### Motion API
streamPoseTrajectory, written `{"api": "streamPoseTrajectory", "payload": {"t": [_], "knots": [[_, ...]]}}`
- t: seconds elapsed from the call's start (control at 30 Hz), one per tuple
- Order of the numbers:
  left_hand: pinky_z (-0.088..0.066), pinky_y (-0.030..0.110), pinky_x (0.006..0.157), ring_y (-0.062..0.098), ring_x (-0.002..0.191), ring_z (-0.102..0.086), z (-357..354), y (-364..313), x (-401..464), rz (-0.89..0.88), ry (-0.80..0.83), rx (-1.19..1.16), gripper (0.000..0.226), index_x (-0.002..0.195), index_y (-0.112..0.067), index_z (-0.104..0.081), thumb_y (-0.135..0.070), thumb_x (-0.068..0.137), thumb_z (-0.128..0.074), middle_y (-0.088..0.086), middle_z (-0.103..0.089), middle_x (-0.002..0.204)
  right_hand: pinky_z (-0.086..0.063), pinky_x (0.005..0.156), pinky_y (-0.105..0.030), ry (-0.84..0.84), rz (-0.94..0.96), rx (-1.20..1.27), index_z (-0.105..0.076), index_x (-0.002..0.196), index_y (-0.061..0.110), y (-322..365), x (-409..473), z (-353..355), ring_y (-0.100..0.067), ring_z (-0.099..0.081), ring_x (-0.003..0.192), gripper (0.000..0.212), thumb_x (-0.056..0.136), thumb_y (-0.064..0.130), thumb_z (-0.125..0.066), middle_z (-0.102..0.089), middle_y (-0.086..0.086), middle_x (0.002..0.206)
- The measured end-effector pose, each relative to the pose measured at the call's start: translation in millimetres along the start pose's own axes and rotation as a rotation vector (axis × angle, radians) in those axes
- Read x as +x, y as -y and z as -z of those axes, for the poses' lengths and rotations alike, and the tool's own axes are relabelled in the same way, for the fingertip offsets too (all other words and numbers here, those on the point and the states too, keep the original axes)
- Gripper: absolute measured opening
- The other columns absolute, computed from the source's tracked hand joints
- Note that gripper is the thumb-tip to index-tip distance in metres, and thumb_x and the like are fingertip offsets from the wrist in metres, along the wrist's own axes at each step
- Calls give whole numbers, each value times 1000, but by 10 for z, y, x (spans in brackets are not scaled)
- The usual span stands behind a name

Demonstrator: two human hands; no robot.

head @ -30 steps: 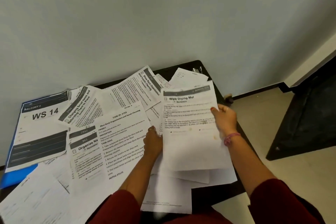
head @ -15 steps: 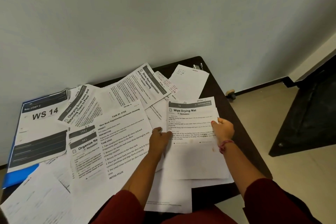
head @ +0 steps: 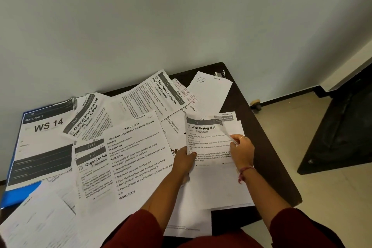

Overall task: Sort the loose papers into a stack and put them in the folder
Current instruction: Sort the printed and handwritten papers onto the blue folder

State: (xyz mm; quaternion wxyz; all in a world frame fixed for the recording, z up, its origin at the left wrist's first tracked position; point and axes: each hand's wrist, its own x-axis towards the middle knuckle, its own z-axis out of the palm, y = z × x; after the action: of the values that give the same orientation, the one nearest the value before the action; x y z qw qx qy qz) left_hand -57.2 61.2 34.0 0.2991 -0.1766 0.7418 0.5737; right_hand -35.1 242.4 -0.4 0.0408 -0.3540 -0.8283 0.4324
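Observation:
Several printed sheets lie scattered over a dark table (head: 267,147). A "Wipe Drying Mat" sheet (head: 205,133) tops a small pile at the right. My left hand (head: 184,160) grips that pile's left edge. My right hand (head: 241,150) pinches the top sheet's right edge, which curls upward. A "Shoe Rack Organization" task sheet (head: 136,157) lies in the middle. At the far left a blue folder (head: 18,193) lies under a "WS 14" sheet (head: 44,143).
A plain handwritten sheet (head: 209,90) lies near the table's far right corner beside a small metal clip (head: 220,74). The wall runs right behind the table. Tiled floor and a dark piece of furniture (head: 346,127) are to the right.
The pile with the "Wipe Drying Mat" sheet came down from a raised position toward me onto the table. My right hand shifted to the top sheet's right edge, which now curls up.

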Motion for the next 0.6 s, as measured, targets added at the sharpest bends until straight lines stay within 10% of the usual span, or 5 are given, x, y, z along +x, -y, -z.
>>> {"api": "streamPoseTrajectory", "payload": {"t": [0.33,0.6], "knots": [[-50,33,89,23,100,-63,25,61,-17,-4,-39,-175,24,113,-11,-62,0,94,-54,5,-66,106,-38,101,-53,-56,-101,-117,-57,125,7,53,31,-10,-32,-45,121,39,91,25,-57,-49,-13,130],[-54,41,89,23,101,-66,268,150,-40,21,-95,-305,21,110,-19,-61,-7,95,-55,5,-68,111,-54,82,-34,56,-90,318,-49,130,11,283,69,-19,-22,-60,107,46,88,21,-65,-56,-7,126]]}}
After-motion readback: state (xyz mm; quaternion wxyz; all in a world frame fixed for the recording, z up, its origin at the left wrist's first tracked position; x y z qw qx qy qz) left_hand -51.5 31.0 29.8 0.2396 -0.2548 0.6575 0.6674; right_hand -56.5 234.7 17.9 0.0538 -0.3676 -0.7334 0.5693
